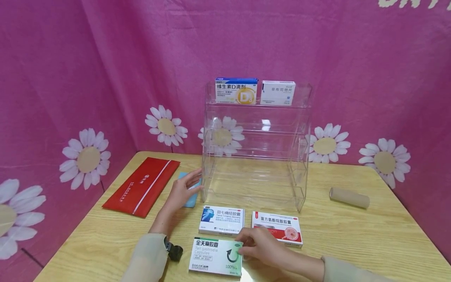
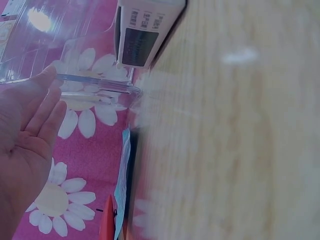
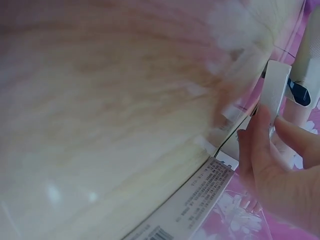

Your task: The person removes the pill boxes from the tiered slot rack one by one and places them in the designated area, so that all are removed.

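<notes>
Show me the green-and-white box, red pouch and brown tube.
Green-and-white box [image 1: 215, 256], head view: printed face.
Red pouch [image 1: 136, 185], head view: upper face.
Brown tube [image 1: 349, 197], head view: curved side.

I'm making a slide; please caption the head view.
Left hand beside a transparent rack, right hand pinching the green-and-white capsule box on a wooden table.

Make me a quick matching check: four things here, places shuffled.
1. green-and-white flat carton
2. blue-and-white vitamin D carton
3. flat red rectangular pouch
4. brown cylindrical roll

A. top tier of the clear plastic rack
B. right of the rack
C. left of the rack
D. in the grip of the right hand

Pairs: 1-D, 2-A, 3-C, 4-B
</notes>
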The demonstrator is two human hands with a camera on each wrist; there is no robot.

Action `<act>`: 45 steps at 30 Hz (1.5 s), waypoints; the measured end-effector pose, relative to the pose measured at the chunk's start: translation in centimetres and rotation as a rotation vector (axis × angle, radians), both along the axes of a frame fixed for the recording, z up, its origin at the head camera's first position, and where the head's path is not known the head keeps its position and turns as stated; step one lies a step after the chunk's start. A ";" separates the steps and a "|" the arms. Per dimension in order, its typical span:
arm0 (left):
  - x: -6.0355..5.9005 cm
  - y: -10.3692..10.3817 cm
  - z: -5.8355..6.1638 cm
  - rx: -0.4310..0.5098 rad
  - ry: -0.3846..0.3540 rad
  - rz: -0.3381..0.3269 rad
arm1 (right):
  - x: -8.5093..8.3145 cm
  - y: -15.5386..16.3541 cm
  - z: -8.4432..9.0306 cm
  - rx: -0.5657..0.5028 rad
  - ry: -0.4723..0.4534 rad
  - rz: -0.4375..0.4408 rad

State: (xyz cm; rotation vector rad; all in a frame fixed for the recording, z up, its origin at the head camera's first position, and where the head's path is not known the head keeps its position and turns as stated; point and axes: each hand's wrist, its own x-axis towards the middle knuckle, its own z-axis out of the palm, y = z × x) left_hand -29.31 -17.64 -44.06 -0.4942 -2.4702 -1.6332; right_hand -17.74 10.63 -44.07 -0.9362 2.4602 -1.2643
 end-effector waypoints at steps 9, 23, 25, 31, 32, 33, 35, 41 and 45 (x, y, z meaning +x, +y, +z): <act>0.4 0.2 0.5 -0.001 -0.018 0.004 | 0.0 -0.2 -0.2 0.042 0.004 0.002; 2.4 0.9 3.5 -0.005 -0.016 -0.007 | 0.0 -0.2 0.0 0.120 0.066 -0.023; 2.3 0.9 3.3 -0.001 -0.019 -0.006 | 0.0 -0.2 0.0 0.123 0.064 -0.024; 2.2 0.9 3.1 -0.005 -0.031 0.002 | 0.0 -0.2 0.0 0.123 0.070 -0.022; 2.1 0.9 3.1 -0.007 -0.032 0.004 | -0.1 -0.2 -0.1 0.122 0.069 -0.022; 2.1 0.9 3.1 -0.010 -0.034 0.005 | -0.1 -0.2 -0.1 0.122 0.072 -0.020; 2.1 0.9 3.1 -0.010 -0.036 0.006 | -0.2 -0.3 -0.1 0.121 0.072 -0.022; 2.1 0.9 3.0 0.001 -0.038 -0.001 | 0.0 -0.2 0.1 0.107 0.108 -0.028; 1.2 0.5 1.5 0.001 -0.025 0.002 | -0.1 0.1 0.4 0.067 0.195 -0.041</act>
